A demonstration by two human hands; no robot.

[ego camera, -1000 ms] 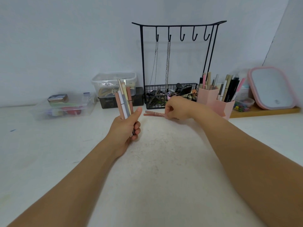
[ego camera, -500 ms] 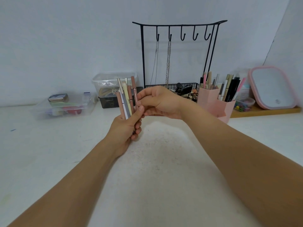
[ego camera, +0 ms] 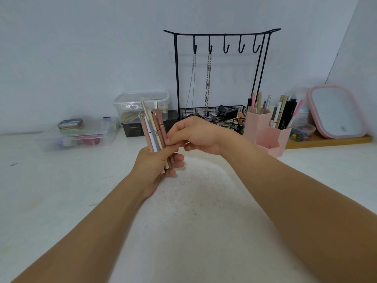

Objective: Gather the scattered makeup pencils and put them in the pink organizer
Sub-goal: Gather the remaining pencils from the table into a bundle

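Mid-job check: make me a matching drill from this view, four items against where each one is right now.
Items:
1. pencil bundle
2. pink organizer
3. chains
4. mirror

Places:
A. hanging from the rack hooks
B. gripped upright in the left hand
C. far right, leaning back
D. right of the wire basket, holding pens

Pairs: 1-B, 2-D, 3-A, 4-C

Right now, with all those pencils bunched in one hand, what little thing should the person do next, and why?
Probably carry the bundle to the right, toward the pink organizer. The left hand grips the makeup pencils upright, and the right hand touches the bundle's right side, as if tucking one in. No loose pencils show on the white table, so gathering looks done.
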